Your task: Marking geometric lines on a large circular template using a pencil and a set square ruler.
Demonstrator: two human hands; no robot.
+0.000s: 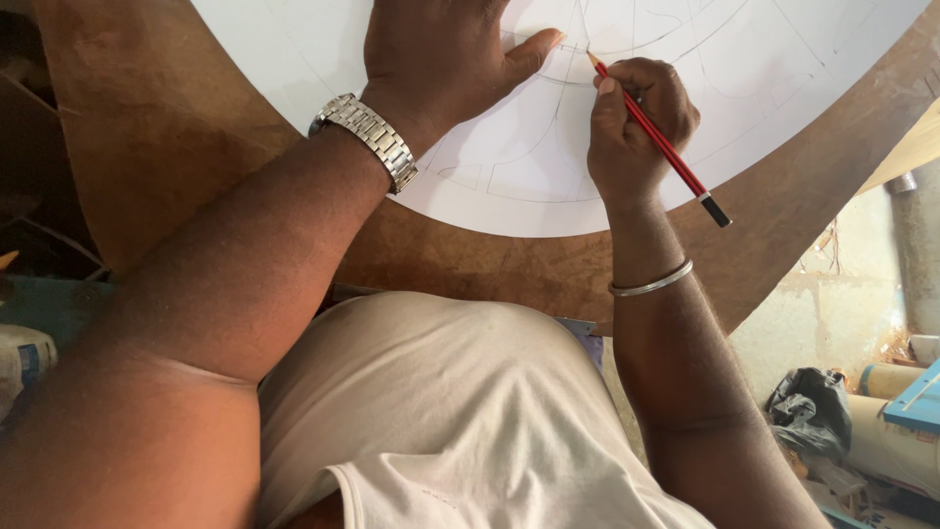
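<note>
Closest to the lens, a white vest [460, 411] fills the lower view, and beyond it a worn brown wooden table [166, 127] carries a large round white sheet [783, 69] marked with thin curved and straight lines, while right of the right hand [632, 132] lie a dusty floor, pale rolls [896, 431] and a dark bag [808, 411]. That hand pinches a red pencil [658, 142] with a black end, its tip touching the sheet just beside the thumb of the left hand [441, 49], which presses flat on the paper, a metal watch [370, 137] on its wrist.
</note>
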